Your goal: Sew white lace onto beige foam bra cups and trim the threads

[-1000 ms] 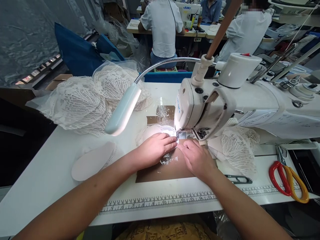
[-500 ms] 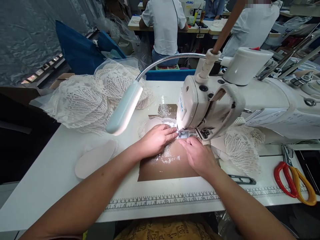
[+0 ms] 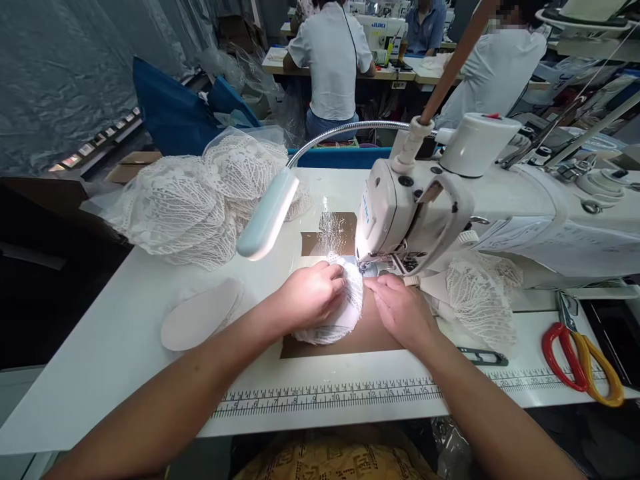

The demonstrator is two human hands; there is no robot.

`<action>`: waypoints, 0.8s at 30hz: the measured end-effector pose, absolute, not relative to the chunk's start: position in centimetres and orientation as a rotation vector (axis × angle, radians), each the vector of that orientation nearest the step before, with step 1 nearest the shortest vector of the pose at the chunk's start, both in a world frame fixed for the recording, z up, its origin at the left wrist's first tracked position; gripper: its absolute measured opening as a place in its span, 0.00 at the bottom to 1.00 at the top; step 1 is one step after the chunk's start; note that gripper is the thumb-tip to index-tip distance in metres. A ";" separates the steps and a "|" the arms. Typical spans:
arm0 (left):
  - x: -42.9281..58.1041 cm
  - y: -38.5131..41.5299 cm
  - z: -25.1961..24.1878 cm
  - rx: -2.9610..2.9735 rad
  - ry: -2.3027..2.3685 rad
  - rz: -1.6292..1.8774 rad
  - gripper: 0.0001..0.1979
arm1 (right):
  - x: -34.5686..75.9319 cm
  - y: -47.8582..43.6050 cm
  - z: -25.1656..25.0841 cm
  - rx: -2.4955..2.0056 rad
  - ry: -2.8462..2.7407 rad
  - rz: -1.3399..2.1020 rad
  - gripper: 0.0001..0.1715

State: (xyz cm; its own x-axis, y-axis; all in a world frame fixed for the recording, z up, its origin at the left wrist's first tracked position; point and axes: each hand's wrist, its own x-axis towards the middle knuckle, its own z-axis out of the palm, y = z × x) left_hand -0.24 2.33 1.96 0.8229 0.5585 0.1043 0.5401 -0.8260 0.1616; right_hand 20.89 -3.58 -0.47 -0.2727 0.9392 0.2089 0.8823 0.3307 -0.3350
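Note:
A small white lace piece [image 3: 345,320] with a rounded end lies under the sewing machine's needle area and reaches toward me over a brown sheet [image 3: 383,327]. My left hand [image 3: 313,297] rests on its left side, fingers curled and gripping the lace. To the right of the presser foot, my right hand [image 3: 403,307] has its fingers drawn together, the tips close to the lace edge; what they pinch, if anything, is too small to make out. The white sewing machine [image 3: 385,207] stands just beyond both hands, its lamp [image 3: 267,213] shining on the work.
Stacked lace pieces [image 3: 175,207] lie at the back left, and a pale oval pad [image 3: 200,317] lies nearer. On the right are another lace piece [image 3: 477,300], a thread cutter [image 3: 483,357] and scissors [image 3: 583,357]. A printed ruler [image 3: 325,400] runs along the front edge. People sit working behind.
The lace piece has turned, its rounded end now pointing toward me. My left hand has gone from flat with extended fingers to curled on it. My right hand stays near the needle.

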 end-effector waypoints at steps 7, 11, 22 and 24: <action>-0.3 2.2 1.7 2.844 0.643 0.300 0.13 | 21.0 -3.8 -0.3 -1.570 -2.216 0.225 0.20; -0.2 2.1 1.7 2.888 0.659 0.221 0.14 | 21.1 -4.0 -0.3 -1.516 -2.226 0.258 0.22; -0.1 2.3 1.5 2.878 0.662 0.225 0.12 | 20.5 -3.9 -0.6 -1.550 -2.380 0.087 0.22; -0.2 2.5 1.4 2.879 0.659 0.257 0.12 | 20.4 -3.7 -0.6 -1.554 -2.387 0.069 0.23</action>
State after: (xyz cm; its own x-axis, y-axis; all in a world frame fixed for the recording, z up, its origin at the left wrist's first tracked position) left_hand -0.21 2.46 1.36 0.8871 0.4435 0.1280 0.4129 -0.8864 0.2094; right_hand 20.42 -3.74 -0.57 -0.3752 0.9016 0.2153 0.8876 0.4164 -0.1969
